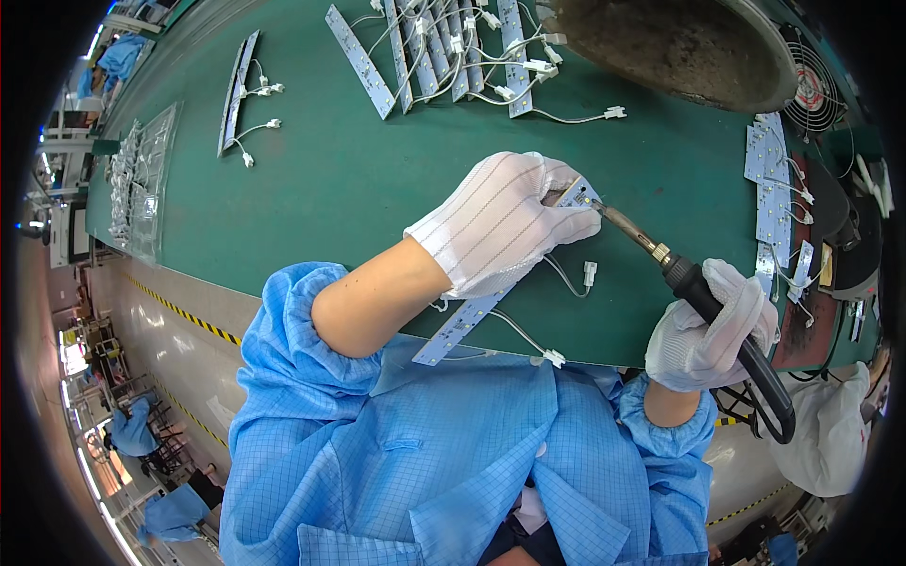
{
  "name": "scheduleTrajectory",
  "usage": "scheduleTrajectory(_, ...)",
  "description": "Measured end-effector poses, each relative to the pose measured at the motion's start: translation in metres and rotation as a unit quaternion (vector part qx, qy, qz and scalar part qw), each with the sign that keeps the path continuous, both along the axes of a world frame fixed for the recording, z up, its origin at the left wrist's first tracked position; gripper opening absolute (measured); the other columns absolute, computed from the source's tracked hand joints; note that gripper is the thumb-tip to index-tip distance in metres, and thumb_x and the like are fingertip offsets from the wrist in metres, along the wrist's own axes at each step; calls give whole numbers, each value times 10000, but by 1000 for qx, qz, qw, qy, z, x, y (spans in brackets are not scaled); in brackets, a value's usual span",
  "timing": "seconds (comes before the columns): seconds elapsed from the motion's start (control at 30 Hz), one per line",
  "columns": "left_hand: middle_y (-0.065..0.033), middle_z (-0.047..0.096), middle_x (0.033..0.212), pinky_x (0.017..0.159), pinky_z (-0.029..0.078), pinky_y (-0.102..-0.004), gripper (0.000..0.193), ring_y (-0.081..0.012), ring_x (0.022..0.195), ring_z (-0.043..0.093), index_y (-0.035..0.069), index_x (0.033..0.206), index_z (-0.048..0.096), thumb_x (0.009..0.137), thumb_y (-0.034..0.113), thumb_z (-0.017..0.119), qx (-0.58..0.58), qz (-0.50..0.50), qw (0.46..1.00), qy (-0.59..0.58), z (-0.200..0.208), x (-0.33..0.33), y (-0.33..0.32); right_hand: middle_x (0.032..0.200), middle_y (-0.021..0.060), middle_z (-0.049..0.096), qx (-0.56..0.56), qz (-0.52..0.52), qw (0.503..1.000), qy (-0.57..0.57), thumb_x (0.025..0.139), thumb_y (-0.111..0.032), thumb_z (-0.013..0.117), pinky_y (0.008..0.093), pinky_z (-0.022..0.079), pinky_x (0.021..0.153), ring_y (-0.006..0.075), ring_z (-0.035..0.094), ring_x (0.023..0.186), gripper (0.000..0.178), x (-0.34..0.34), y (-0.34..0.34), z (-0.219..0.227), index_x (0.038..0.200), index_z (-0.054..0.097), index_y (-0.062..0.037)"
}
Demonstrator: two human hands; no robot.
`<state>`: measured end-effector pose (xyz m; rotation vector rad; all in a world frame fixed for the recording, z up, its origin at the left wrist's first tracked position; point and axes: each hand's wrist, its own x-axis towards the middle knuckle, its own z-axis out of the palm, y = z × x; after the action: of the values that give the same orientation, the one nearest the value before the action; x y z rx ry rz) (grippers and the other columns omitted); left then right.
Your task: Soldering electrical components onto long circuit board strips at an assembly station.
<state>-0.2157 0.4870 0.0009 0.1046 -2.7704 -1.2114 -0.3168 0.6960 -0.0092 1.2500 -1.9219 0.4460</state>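
Note:
My left hand (510, 222), in a white striped glove, is closed on a white LED strip board (461, 328). The strip slants from near my chest up to the right, its middle hidden under the glove. Thin white leads with connectors (553, 357) trail from it. My gloved right hand (710, 332) grips the black handle of a soldering iron (696, 291). The iron's metal tip touches or nearly touches the strip's far end, just beyond my left fingertips; the exact contact is too small to tell.
Several wired LED strips (361, 61) lie at the back, with another pair (238, 92) farther left. A clear plastic tray (151, 184) rests at the left edge. A large dark round lamp-like hood (675, 47) overhangs the back right, near a fan (813, 87). More strips (771, 179) lie at right.

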Motion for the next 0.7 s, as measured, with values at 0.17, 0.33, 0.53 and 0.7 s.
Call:
scheduleTrajectory(0.17,-166,651,876,718,482,-365,328,-309,749,589,-4,1007,671,898,301,617,10,7,1000,-17,3,0,0,875,144,648,-4,11,1000,-11,813,87,648,294,603,640,217,629,795,345,-1,2,-3,1120,503,148)
scheduleTrajectory(0.33,-171,653,853,711,486,-363,364,-303,716,574,-6,1006,675,884,334,636,48,25,998,-24,6,-1,1,931,166,616,3,21,999,-26,819,78,637,297,601,636,229,644,781,360,-1,5,-5,1143,495,146)
scheduleTrajectory(0.53,-162,662,870,719,490,-360,337,-308,740,592,3,1033,672,884,303,639,39,14,999,-27,1,2,0,934,174,608,-17,39,999,-22,828,66,631,301,599,628,236,650,761,358,-3,4,-8,1149,492,147)
scheduleTrajectory(0.7,-157,656,898,730,502,-369,407,-320,791,614,2,1087,654,850,333,674,-144,-66,986,41,-4,0,-5,872,159,632,-16,8,1000,0,883,-21,613,293,589,612,232,638,725,298,-2,1,-7,1112,505,137)
